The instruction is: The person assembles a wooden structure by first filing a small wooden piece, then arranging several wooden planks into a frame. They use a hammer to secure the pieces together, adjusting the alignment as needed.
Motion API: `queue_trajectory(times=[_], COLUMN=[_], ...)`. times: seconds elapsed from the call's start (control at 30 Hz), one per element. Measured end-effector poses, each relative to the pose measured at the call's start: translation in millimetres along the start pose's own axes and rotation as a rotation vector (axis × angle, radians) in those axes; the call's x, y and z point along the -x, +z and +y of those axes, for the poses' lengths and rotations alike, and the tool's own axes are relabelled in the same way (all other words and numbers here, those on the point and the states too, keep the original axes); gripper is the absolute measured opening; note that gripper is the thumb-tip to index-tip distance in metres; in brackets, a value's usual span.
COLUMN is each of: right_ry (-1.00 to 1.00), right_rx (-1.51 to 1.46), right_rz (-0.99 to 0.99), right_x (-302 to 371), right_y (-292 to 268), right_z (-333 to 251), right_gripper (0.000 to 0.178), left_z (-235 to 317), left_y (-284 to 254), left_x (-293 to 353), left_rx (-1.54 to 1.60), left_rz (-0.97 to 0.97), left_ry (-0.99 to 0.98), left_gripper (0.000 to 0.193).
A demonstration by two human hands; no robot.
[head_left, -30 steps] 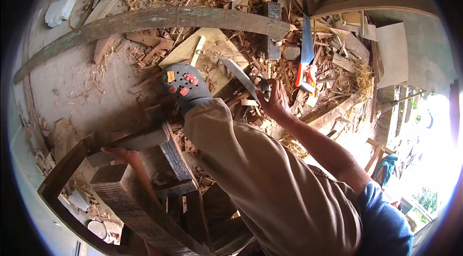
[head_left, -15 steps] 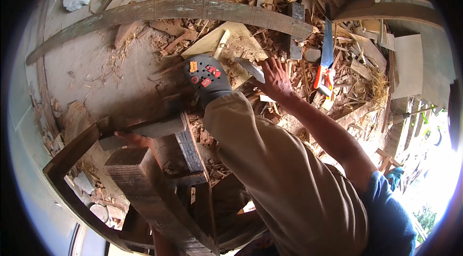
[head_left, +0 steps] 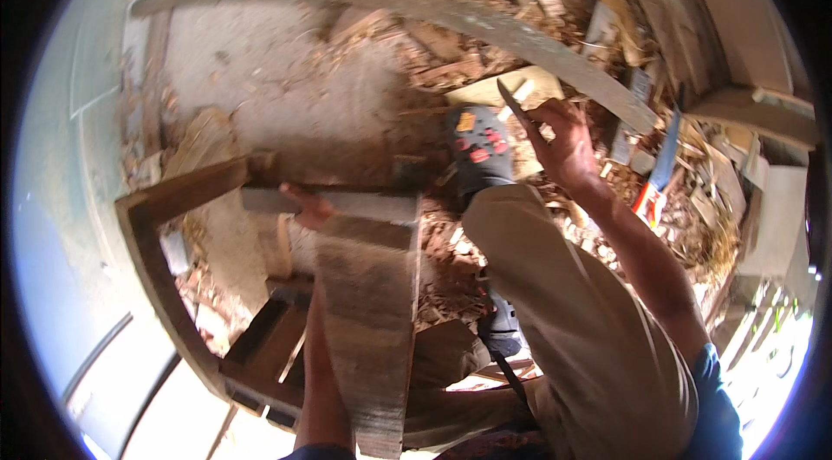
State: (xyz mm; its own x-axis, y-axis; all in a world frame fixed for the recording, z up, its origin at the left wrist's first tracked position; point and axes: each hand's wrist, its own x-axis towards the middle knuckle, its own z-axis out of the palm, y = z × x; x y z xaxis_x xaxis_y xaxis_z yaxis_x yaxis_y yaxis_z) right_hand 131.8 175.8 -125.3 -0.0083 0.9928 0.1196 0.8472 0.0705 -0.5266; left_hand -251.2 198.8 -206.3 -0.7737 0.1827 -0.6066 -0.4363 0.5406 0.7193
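The right hand grips a dark blade by its near end, likely stiff, sharp and best held there, while the left hand curls over the far bar of a wooden frame, probably heavy and rigid, spreading bodyward.

The grey clog is dotted with orange and red charms. The handsaw's blade is tinted blue, its handle coloured orange and white. The wooden frame is banded brown.
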Motion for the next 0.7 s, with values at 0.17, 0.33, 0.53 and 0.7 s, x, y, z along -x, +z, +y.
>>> queue_trajectory(times=[0.17, 0.33, 0.53, 0.7], right_ry=[-0.061, 0.004, 0.379, 0.174], right_rx=[-0.106, -0.060, 0.129, 0.143], right_rz=[0.067, 0.012, -0.329, -0.291], right_x=[-35.8, 4.2, 100.7, 93.5], right_y=[15.3, 50.3, 57.4, 55.3], right_z=[-34.9, 9.2, 70.2, 100.8], right_gripper=[0.015, 0.026, 0.039, 0.037], left_z=[5.7, 1.8, -13.9, -7.1], left_y=[6.4, 5.8, 12.6, 11.1], left_x=[12.3, -0.3, -9.9, 0.5], left_rx=[-0.010, -0.061, -0.005, 0.032], left_rz=[0.074, 0.115, 0.025, 0.155], left_ry=[-0.053, -0.010, 0.059, 0.119], left_gripper=[0.100, 0.103, 0.098, 0.087])
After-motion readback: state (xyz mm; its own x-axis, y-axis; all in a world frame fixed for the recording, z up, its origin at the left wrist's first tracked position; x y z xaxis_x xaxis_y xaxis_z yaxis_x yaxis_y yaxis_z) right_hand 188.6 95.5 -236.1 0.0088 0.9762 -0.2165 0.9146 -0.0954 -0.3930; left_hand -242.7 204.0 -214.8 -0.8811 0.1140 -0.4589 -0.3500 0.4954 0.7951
